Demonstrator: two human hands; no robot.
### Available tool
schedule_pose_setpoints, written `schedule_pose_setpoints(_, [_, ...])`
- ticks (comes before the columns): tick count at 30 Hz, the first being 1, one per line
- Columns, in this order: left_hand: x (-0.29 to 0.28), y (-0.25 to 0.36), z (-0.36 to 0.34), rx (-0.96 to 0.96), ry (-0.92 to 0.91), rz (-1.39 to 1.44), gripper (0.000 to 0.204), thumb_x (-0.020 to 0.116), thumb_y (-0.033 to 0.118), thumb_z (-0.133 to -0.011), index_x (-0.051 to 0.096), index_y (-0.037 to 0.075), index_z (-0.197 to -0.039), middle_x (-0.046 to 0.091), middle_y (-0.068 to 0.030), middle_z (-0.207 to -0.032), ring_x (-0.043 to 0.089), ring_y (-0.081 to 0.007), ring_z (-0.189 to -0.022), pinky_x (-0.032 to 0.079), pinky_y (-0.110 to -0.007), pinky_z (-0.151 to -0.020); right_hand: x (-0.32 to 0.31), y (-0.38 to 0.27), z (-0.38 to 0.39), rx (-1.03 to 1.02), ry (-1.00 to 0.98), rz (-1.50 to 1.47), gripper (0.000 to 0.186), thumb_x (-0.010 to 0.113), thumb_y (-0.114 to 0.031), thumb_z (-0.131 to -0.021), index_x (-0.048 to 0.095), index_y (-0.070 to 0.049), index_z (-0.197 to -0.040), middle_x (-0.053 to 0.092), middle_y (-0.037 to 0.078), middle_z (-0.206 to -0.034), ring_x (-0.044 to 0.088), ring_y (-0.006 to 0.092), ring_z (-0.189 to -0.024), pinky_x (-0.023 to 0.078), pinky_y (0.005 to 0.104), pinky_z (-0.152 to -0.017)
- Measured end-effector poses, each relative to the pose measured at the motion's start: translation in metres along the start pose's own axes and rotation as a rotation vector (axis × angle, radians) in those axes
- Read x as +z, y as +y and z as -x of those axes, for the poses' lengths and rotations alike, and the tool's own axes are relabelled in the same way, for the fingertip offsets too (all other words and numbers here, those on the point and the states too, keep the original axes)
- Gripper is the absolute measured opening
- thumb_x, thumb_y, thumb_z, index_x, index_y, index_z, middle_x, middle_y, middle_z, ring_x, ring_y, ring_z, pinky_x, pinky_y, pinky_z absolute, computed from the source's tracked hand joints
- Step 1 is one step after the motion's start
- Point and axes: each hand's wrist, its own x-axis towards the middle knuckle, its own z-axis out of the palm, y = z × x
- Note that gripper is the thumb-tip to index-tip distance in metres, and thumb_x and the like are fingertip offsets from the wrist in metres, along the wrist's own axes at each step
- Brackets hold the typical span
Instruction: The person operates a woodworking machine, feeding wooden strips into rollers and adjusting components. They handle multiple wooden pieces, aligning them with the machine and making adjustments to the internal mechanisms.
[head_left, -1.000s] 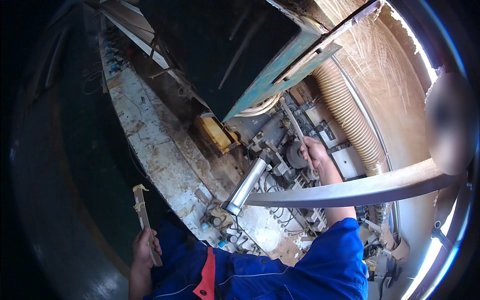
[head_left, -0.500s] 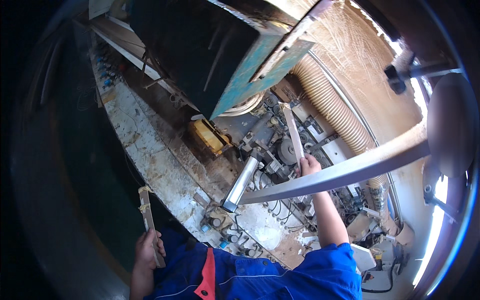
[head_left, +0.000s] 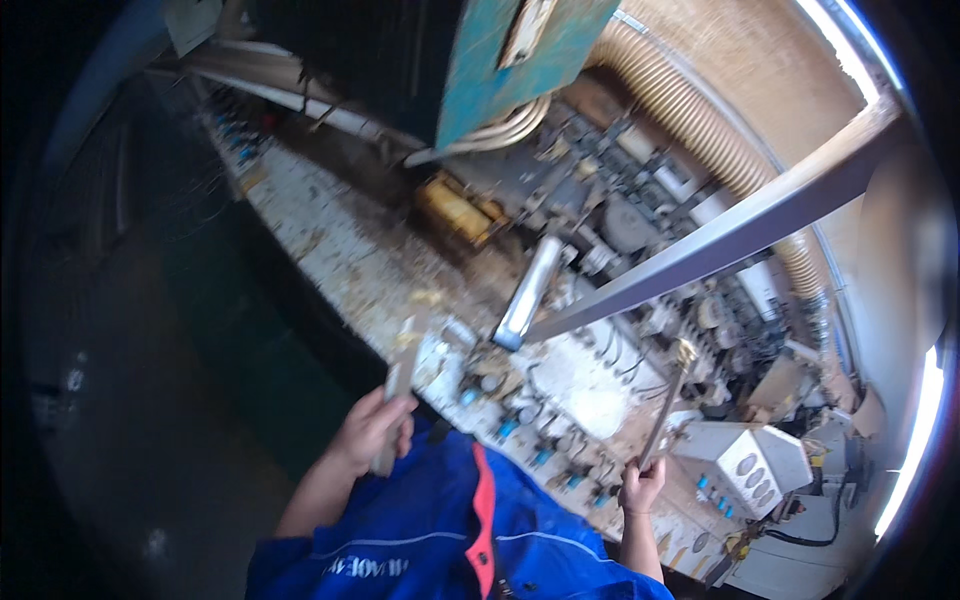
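My left hand [head_left: 375, 430] is closed round a flat wooden strip [head_left: 400, 370] with pale tattered material at its upper end, held over the near edge of the worn white machine bed [head_left: 300, 240]. In my right hand [head_left: 642, 488] is a second, thinner-looking strip [head_left: 668, 400], upright at a slant with yellowish material at its tip. It is beside a white control box [head_left: 730, 460] with round buttons. A long metal bar [head_left: 710, 245] crosses above the rollers and fittings, beside a shiny cylinder [head_left: 530, 290].
A dark hood with a teal side panel [head_left: 490, 90] overhangs the machine. A ribbed hose [head_left: 680, 110] runs along the far side. A yellow housing [head_left: 450, 210] sits among the mechanisms. Small blue knobs [head_left: 510, 427] line the near edge, and a dark floor [head_left: 180, 400] lies to my left.
My right hand has come back from deep inside the machine toward my body, with its strip. My left hand and strip have moved right and up in view. The view has also shifted.
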Motion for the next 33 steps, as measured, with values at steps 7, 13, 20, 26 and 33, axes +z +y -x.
schedule_pose_setpoints(7, [0.037, 0.022, -0.004, -0.048, -0.131, -0.107, 0.024, 0.047, 0.024, -0.107, 0.054, 0.004, -0.118, 0.06, -0.0057, -0.078, 0.059, -0.0127, -0.058, 0.051, -0.028, -0.054, 0.07, -0.063, 0.044, -0.464, -0.143, 0.183, 0.061, 0.061, 0.006, -0.076, 0.051, 0.004, -0.136, 0.062, 0.011, -0.085, 0.061, 0.0202, -0.073, 0.052, 0.0331, -0.067])
schedule_pose_setpoints(13, [0.054, 0.035, 0.006, -0.077, -0.245, -0.095, 0.025, 0.046, 0.025, -0.108, 0.054, 0.005, -0.12, 0.06, -0.0053, -0.078, 0.058, -0.0115, -0.06, 0.05, -0.026, -0.054, 0.134, -0.126, -0.006, -0.722, -0.308, 0.239, 0.07, 0.079, -0.012, -0.08, 0.051, -0.002, -0.143, 0.062, 0.016, -0.087, 0.063, 0.0316, -0.071, 0.052, 0.0388, -0.063])
schedule_pose_setpoints(20, [0.044, 0.046, 0.025, -0.076, -0.248, -0.091, 0.023, 0.045, 0.024, -0.107, 0.053, 0.004, -0.116, 0.058, -0.0047, -0.072, 0.056, -0.0103, -0.053, 0.047, -0.024, -0.048, 0.155, -0.143, -0.026, -0.88, -0.396, 0.222, 0.056, 0.074, -0.012, -0.085, 0.057, -0.003, -0.138, 0.059, 0.011, -0.077, 0.058, 0.0275, -0.062, 0.049, 0.0375, -0.056])
schedule_pose_setpoints(26, [0.04, 0.041, 0.04, -0.007, -0.286, -0.013, 0.022, 0.044, 0.022, -0.106, 0.053, 0.003, -0.112, 0.054, -0.0053, -0.064, 0.05, -0.0104, -0.045, 0.044, -0.024, -0.042, 0.151, -0.136, -0.028, -0.899, -0.453, 0.235, 0.061, 0.079, -0.012, -0.08, 0.06, -0.007, -0.137, 0.057, 0.008, -0.075, 0.058, 0.025, -0.059, 0.049, 0.0362, -0.054])
schedule_pose_setpoints(33, [0.038, 0.03, 0.041, -0.001, -0.311, 0.074, 0.023, 0.044, 0.022, -0.106, 0.052, 0.001, -0.111, 0.053, -0.0066, -0.063, 0.049, -0.0116, -0.043, 0.043, -0.025, -0.041, 0.14, -0.125, -0.036, -0.911, -0.491, 0.268, 0.062, 0.08, -0.015, -0.08, 0.06, -0.012, -0.138, 0.056, 0.007, -0.074, 0.058, 0.0245, -0.056, 0.049, 0.0365, -0.051])
